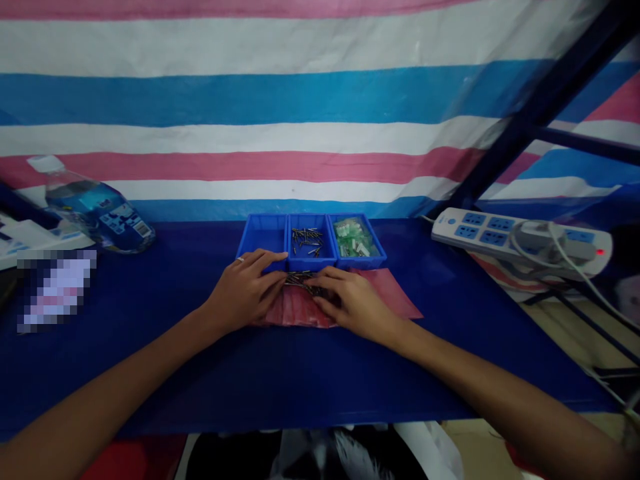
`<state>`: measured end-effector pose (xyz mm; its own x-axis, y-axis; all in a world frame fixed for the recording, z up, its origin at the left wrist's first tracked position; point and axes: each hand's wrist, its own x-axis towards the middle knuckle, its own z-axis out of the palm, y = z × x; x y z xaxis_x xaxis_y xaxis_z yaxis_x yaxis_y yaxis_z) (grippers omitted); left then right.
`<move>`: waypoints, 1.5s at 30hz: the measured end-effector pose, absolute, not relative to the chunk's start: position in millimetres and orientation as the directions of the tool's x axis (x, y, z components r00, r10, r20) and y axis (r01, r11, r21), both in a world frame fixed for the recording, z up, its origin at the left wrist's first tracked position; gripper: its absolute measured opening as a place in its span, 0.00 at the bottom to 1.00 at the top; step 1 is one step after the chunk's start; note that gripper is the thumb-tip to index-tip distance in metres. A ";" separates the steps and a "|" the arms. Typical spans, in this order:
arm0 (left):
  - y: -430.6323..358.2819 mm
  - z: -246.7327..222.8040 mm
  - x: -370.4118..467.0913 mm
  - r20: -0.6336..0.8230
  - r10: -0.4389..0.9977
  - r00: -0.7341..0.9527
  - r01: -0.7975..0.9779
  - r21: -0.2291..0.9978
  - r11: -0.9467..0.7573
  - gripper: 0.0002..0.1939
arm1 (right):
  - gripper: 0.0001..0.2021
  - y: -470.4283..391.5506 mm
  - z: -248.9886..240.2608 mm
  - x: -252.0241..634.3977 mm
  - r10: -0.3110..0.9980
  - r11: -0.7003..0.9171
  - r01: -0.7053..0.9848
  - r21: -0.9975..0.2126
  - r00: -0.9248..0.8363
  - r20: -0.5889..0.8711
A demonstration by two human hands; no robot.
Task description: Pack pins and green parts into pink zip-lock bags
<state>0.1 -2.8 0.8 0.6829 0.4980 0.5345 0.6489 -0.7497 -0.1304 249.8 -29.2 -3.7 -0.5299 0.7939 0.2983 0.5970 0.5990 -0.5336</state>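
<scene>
A small pile of thin dark metal pins, possibly screws (pixel 298 279), lies between my hands on red plastic sheets or bags (pixel 305 310). My left hand (pixel 250 287), a ring on one finger, has its fingers stretched and apart. Its index fingertip is at the front of the left blue bin, and its lower fingertips touch the pile's left end. My right hand (pixel 353 297) curls its thumb and fingers around the pile's right end. More such pins lie loose in the middle blue bin (pixel 327 250). The right bin (pixel 377 250) contains small green-and-white plastic packets (pixel 354 239).
The left blue bin (pixel 250 233) shows a bare floor. A bottle of blue liquid (pixel 107 210) leans at the table's left. A power strip (pixel 493 233) with plugs and cables (pixel 583 280) is at the right edge. Striped sheeting (pixel 280 100) hangs behind the blue table (pixel 310 380).
</scene>
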 end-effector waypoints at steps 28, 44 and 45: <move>-2.5 0.0 0.0 0.529 0.494 0.690 0.643 -0.135 -0.754 0.09 | 0.10 -25.2 -5.7 249.3 0.762 0.643 0.682 -0.349 -0.613 0.207; -3.0 2.2 0.9 0.532 0.502 0.682 0.648 -0.120 -0.753 0.09 | 0.15 -26.2 11.8 247.9 0.950 0.065 0.068 -0.996 -0.310 0.041; -3.0 2.3 0.9 0.533 0.499 0.683 0.645 -0.120 -0.754 0.09 | 0.20 -26.5 11.7 248.2 0.946 0.069 0.050 -0.996 -0.322 0.050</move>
